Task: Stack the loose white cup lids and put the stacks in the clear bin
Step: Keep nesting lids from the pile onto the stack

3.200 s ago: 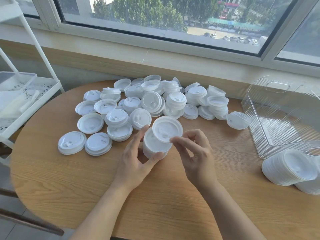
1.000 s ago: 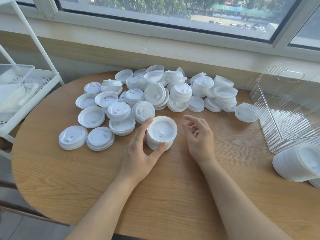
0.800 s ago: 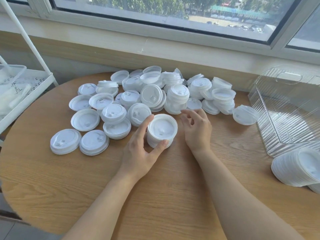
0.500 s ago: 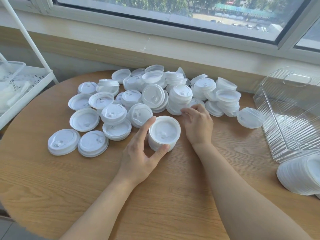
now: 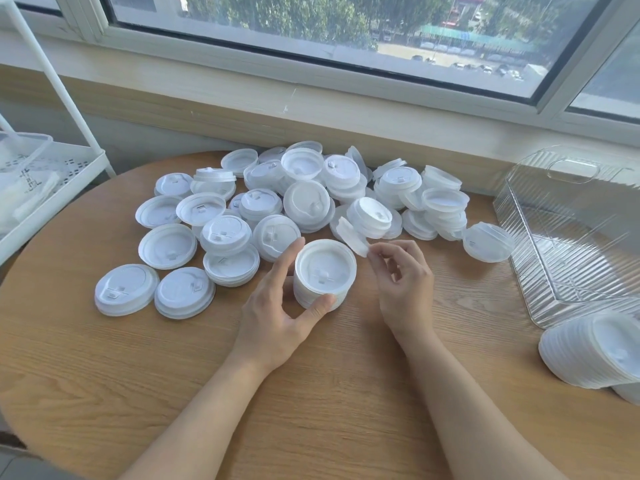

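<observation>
A short stack of white cup lids point(image 5: 323, 273) stands on the round wooden table point(image 5: 311, 393). My left hand point(image 5: 277, 306) grips it from the left, thumb in front and fingers behind. My right hand point(image 5: 403, 282) pinches a single white lid point(image 5: 353, 235) by its rim, tilted on edge just right of the stack's top. Many loose lids point(image 5: 304, 202) lie heaped behind the stack. The clear ribbed bin point(image 5: 568, 233) stands at the right, with no lids visible inside. A long stack of lids point(image 5: 595, 351) lies on its side in front of the bin.
A white wire shelf point(image 5: 45, 174) with a clear container stands off the table's left edge. A window sill and wall point(image 5: 311, 98) run just behind the table. One lid point(image 5: 486, 242) leans near the bin's left wall.
My right hand reached into the pile and has come back holding one lid, lifted beside the stack. My left hand has kept its hold on the stack.
</observation>
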The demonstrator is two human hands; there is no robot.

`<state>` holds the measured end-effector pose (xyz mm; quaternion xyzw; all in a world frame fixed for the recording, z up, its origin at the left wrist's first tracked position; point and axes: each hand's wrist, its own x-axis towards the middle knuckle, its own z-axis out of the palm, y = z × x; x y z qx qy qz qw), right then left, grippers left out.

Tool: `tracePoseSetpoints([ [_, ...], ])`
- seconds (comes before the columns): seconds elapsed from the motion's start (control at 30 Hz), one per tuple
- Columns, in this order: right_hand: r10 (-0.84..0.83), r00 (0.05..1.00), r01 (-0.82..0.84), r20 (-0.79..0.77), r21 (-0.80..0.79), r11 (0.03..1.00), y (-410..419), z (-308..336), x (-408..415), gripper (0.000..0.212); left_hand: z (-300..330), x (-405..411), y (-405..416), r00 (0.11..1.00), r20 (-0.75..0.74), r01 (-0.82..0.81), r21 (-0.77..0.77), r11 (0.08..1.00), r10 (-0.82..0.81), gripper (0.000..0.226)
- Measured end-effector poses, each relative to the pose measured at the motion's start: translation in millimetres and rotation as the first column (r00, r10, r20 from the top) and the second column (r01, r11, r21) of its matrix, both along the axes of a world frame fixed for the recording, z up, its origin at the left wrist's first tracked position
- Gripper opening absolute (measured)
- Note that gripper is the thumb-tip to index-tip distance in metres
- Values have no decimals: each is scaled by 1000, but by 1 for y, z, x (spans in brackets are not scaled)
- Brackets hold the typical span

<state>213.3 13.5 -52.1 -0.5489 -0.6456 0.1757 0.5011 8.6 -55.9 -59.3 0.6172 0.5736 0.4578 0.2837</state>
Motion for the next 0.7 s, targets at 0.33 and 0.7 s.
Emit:
tracePoseSetpoints([
  [0.33,81,937,-197,339,322,926,-40,30,5,9,7,0,-4,1000,4,17,-15,1000,-17,95],
  [0.7,208,927,-232,311,40,972,-45,29,4,46,2,-1,-5,998,47,40,41,998,-42,92],
])
